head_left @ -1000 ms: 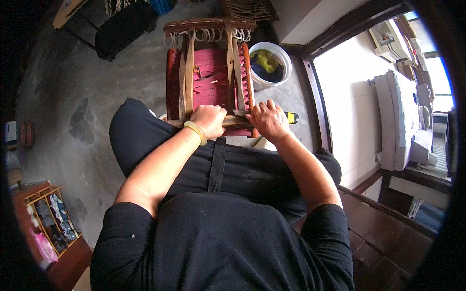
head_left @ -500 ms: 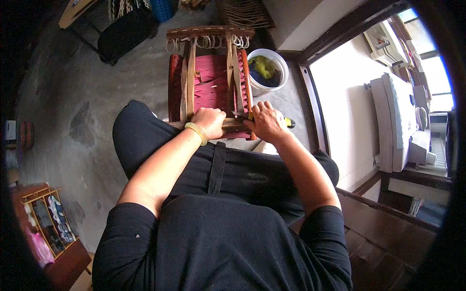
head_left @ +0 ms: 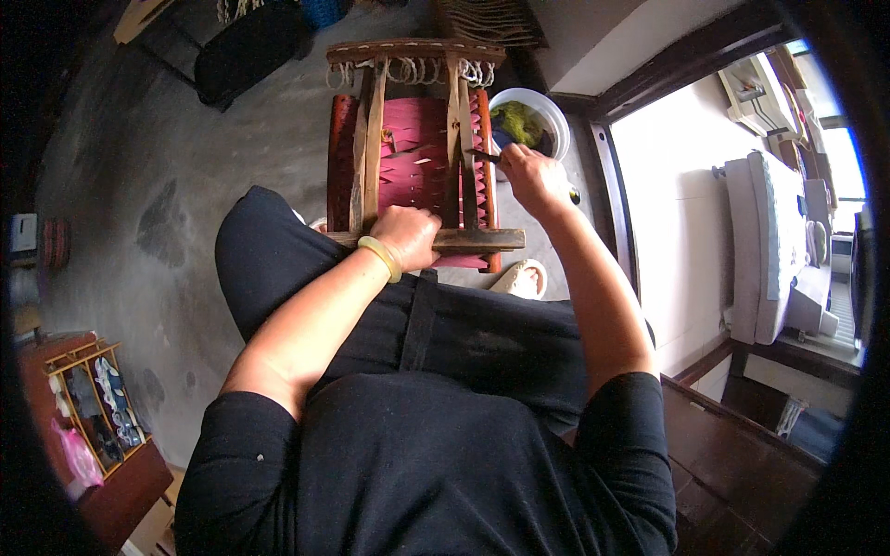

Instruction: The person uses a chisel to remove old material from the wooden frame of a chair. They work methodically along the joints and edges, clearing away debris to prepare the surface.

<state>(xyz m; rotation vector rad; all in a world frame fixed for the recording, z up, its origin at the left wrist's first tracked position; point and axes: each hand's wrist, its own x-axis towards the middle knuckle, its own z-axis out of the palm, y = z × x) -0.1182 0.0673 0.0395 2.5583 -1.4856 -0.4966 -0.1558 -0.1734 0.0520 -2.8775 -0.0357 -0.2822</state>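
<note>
A wooden frame lies in front of my knees, with two pairs of long slats running away from me and white cord loops hanging at its far bar. Behind the slats shows a pink slashed sheet between reddish side rails. My left hand is closed around the frame's near crossbar. In my closed right hand is a knife; its dark, narrow blade points left at the right-hand slats. My fingers cover most of its handle, whose end shows below the hand.
A white bucket holding yellow-green and dark material stands right of the frame. A light shoe is below the crossbar's right end. A dark-framed doorway rises at the right. A black seat stands at the far left.
My right hand has left the near crossbar and moved away from me and right with the knife, to beside the right slats. The left hand still grips the crossbar. The view has shifted slightly.
</note>
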